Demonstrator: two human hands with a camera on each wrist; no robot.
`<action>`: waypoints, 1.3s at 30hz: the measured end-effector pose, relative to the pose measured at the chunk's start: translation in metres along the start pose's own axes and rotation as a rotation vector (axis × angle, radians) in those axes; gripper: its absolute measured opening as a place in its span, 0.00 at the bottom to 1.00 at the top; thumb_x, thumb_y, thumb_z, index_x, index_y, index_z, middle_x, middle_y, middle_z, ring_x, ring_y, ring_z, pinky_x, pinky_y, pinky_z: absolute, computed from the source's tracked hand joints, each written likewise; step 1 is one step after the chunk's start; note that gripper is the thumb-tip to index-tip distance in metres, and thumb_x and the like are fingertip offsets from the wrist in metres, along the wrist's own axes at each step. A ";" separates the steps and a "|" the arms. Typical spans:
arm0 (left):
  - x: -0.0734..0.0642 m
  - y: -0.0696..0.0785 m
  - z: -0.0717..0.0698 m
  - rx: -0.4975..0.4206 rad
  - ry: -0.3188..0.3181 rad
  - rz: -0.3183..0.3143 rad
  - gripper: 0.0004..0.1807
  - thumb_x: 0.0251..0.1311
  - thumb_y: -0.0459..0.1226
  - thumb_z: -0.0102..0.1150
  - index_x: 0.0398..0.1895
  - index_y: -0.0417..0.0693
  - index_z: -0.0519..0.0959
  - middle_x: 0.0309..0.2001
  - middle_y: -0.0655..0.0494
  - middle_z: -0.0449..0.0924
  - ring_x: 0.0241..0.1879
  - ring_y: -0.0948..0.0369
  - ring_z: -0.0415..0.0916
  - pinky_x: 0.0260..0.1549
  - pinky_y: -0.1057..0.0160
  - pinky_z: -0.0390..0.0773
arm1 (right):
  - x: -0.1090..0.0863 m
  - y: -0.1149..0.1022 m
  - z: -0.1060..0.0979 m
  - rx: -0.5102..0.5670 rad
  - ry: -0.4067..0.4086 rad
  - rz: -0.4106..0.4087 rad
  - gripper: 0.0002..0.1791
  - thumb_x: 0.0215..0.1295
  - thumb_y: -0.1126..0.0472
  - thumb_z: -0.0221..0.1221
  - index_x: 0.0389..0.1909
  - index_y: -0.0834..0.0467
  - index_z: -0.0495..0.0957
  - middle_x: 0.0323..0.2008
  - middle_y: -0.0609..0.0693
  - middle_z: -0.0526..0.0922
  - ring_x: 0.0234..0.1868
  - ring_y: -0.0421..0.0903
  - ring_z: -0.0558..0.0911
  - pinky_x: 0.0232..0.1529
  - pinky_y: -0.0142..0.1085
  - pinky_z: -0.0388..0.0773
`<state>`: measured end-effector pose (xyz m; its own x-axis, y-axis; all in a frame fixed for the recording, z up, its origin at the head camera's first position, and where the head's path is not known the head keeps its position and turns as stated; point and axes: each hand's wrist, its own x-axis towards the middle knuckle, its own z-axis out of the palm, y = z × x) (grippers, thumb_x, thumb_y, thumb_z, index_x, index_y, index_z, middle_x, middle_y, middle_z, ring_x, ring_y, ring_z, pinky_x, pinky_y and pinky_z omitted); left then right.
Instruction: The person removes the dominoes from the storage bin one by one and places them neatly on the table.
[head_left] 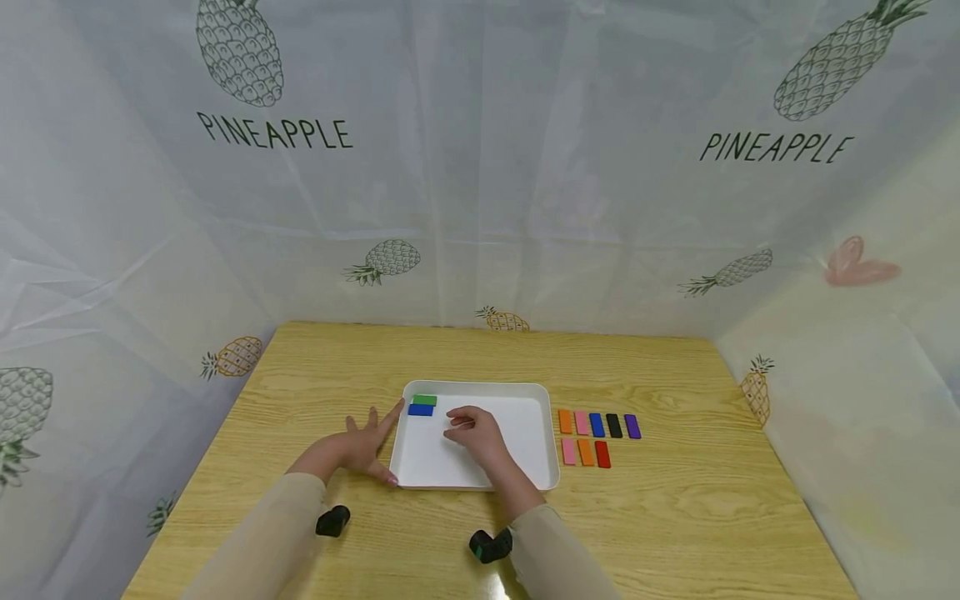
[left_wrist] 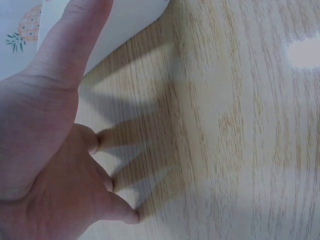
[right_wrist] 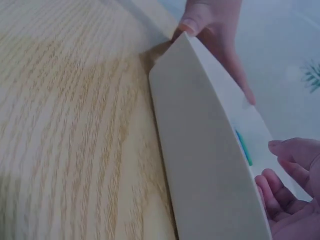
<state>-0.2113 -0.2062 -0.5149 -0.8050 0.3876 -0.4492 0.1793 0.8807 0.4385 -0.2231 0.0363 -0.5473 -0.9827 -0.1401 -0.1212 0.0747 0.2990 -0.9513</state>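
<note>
A white rectangular tray lies on the table. Inside its far left corner are a green block and a blue block, lying one in front of the other. My left hand spreads its fingers along the tray's left side, index fingertip at the far corner, thumb at the near one. Over the tray's middle hovers my right hand, to the right of the two blocks. Its thumb and fingers are loosely bent and apart, with nothing visible between them.
Right of the tray, two rows of flat blocks lie on the wooden table. The far row holds orange, pink, blue, black and purple blocks; the near row holds pink, orange and red. A pineapple-print curtain surrounds the table.
</note>
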 end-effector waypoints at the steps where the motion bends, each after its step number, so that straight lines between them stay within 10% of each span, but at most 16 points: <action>1: 0.001 -0.001 0.000 0.001 0.000 0.000 0.75 0.38 0.59 0.76 0.77 0.52 0.29 0.69 0.17 0.34 0.60 0.13 0.31 0.50 0.18 0.44 | 0.002 0.001 0.002 -0.001 -0.002 0.005 0.16 0.53 0.69 0.70 0.44 0.65 0.83 0.34 0.51 0.82 0.33 0.42 0.78 0.36 0.34 0.77; 20: 0.000 0.001 0.000 -0.010 -0.005 -0.008 0.74 0.39 0.59 0.76 0.78 0.53 0.31 0.69 0.17 0.34 0.60 0.14 0.31 0.49 0.18 0.46 | 0.034 -0.005 0.022 0.026 -0.055 0.112 0.21 0.54 0.68 0.70 0.50 0.62 0.81 0.38 0.52 0.77 0.31 0.43 0.74 0.30 0.34 0.79; 29: -0.001 0.002 0.000 0.002 -0.011 0.001 0.73 0.40 0.59 0.75 0.78 0.52 0.30 0.69 0.16 0.34 0.59 0.13 0.31 0.48 0.17 0.47 | 0.044 -0.001 0.032 -0.151 -0.066 0.023 0.23 0.53 0.64 0.73 0.51 0.57 0.82 0.60 0.56 0.71 0.44 0.49 0.78 0.34 0.35 0.80; 39: 0.003 -0.001 0.000 0.000 -0.020 -0.013 0.74 0.39 0.60 0.75 0.78 0.54 0.29 0.70 0.17 0.32 0.60 0.14 0.30 0.50 0.18 0.45 | 0.051 -0.005 0.038 -0.478 -0.088 -0.155 0.24 0.51 0.61 0.74 0.51 0.55 0.83 0.54 0.51 0.75 0.56 0.50 0.75 0.59 0.41 0.71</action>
<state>-0.2140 -0.2059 -0.5166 -0.7955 0.3819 -0.4705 0.1691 0.8854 0.4329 -0.2675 -0.0082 -0.5594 -0.9565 -0.2900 -0.0324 -0.1768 0.6642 -0.7264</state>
